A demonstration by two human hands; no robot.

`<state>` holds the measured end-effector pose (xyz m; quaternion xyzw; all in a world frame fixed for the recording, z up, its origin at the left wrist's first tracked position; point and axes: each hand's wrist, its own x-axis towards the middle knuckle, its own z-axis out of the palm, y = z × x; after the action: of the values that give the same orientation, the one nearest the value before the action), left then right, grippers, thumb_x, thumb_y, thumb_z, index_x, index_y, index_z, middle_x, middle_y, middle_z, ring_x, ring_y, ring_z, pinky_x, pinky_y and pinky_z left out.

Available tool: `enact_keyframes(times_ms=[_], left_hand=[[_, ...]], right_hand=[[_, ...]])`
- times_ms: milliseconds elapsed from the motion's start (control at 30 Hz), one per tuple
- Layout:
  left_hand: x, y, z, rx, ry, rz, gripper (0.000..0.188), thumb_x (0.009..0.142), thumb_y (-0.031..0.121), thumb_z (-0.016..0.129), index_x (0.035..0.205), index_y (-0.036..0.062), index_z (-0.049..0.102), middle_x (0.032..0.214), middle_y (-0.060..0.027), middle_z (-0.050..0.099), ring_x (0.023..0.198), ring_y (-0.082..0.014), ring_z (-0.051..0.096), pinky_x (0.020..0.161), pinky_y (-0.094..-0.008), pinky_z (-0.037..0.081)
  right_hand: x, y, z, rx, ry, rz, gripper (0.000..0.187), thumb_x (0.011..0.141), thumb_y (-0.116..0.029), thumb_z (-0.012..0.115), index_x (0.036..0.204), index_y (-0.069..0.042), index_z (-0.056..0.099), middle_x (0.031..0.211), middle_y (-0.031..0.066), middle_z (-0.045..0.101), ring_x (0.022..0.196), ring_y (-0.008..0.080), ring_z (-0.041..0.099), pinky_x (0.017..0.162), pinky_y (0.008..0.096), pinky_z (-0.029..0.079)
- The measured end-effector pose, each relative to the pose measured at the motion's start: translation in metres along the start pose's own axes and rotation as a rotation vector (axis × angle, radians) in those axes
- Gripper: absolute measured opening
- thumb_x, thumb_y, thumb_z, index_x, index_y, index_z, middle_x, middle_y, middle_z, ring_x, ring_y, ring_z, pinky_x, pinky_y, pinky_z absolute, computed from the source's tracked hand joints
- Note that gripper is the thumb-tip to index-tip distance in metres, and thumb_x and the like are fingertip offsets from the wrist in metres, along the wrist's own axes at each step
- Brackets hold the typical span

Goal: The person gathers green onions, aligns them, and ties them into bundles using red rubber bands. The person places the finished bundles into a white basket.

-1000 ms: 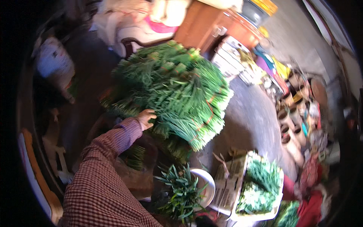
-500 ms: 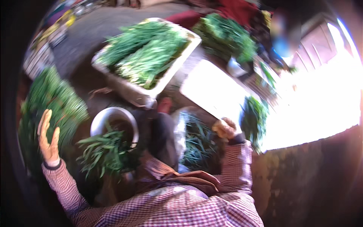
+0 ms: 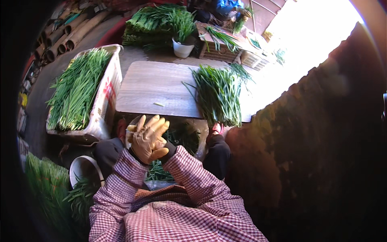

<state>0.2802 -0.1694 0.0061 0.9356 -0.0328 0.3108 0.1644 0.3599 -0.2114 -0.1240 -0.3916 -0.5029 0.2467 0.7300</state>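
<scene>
In front of my body, my two hands meet, both in tan gloves. My left hand (image 3: 142,146) lies over the other, its back toward me, fingers stretched out and thumb apart. Behind it, my right hand (image 3: 161,142) is mostly covered, so how its fingers are set cannot be made out. Neither hand shows anything held. Just beyond them is a wooden board (image 3: 157,86), with a small pale green scrap (image 3: 159,104) near its close edge. A thick bunch of long green chives (image 3: 219,94) lies across the board's right part.
Left of the board, a white crate (image 3: 115,76) holds chives. Below my hands, cut leaves lie in a clear plastic bag (image 3: 203,135). A white bucket (image 3: 82,165) and more chives (image 3: 46,181) are lower left. A wall (image 3: 306,161) rises right; a co-worker's blue sleeve (image 3: 227,6) shows far back.
My hands were wide apart, left over the chives, right by the board; now they are together in front of me. The view has turned right, bringing the board to the middle.
</scene>
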Motion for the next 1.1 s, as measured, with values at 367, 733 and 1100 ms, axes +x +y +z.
enact_keyframes(times_ms=[367,733,1100], left_hand=[[-0.024,-0.042,0.134,-0.535,-0.456,-0.369,0.044,0.075,0.013,0.064,0.116,0.0049,0.050,0.102,-0.0101,0.056,0.088,-0.0188,0.055,0.080,-0.0295,0.044],[-0.058,-0.023,0.185,-0.543,-0.762,-0.405,0.040,0.073,0.009,0.063,0.111,0.0041,0.053,0.099,-0.0129,0.058,0.084,-0.0228,0.057,0.073,-0.0290,0.046],[-0.042,-0.001,0.219,-0.520,-0.953,-0.386,0.034,0.074,0.008,0.061,0.107,0.0035,0.052,0.098,-0.0137,0.057,0.091,-0.0281,0.056,0.079,-0.0311,0.045]], right_hand=[[-0.219,-0.156,-0.258,0.408,0.844,0.452,0.040,0.082,-0.017,0.056,0.119,-0.005,0.045,0.101,0.0096,0.055,0.080,0.0159,0.055,0.067,0.0271,0.045],[-0.425,-0.004,-0.306,-0.169,1.085,1.238,0.025,0.082,-0.015,0.056,0.104,-0.004,0.055,0.083,0.0058,0.058,0.071,0.0154,0.056,0.061,0.0273,0.047],[-0.484,0.037,-0.338,-0.371,1.170,1.679,0.021,0.083,-0.015,0.054,0.101,-0.005,0.057,0.088,0.0053,0.060,0.076,0.0161,0.056,0.073,0.0298,0.048]])
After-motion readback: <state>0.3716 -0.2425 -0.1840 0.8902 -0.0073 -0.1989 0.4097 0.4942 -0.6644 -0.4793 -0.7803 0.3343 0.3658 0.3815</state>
